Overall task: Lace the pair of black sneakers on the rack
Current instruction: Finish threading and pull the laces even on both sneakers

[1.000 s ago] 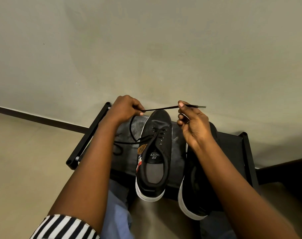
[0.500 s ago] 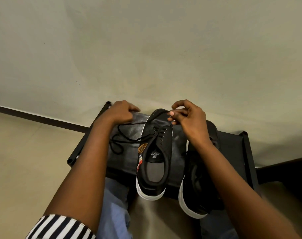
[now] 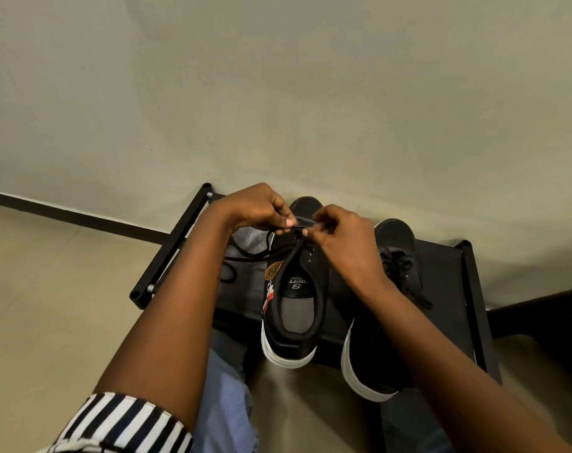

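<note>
At the bottom left of the frame a striped sleeve [image 3: 121,423] ends one forearm; blue-clad knees [image 3: 226,380] show between the arms at the lower centre. Above them the rack [image 3: 474,289] runs across mid-frame, its near edge overhung by the white heels of both sneakers. The left sneaker [image 3: 294,308] sits centre, heel toward the camera, tongue and grey insole exposed; the right sneaker [image 3: 389,322] lies just beside it, partly under the right forearm, its laces already in. Bare rack top lies to the right of it up to the side rail. Over the left sneaker's upper eyelets the left hand [image 3: 255,207] and right hand [image 3: 340,233] meet, each with fingers curled, pinching the lace [image 3: 245,255] at its tip end. Slack lace loops off to the left across the shelf. The rack's left bar [image 3: 170,246] slants up to the wall [image 3: 278,93]; open floor [image 3: 49,289] fills the left.
</note>
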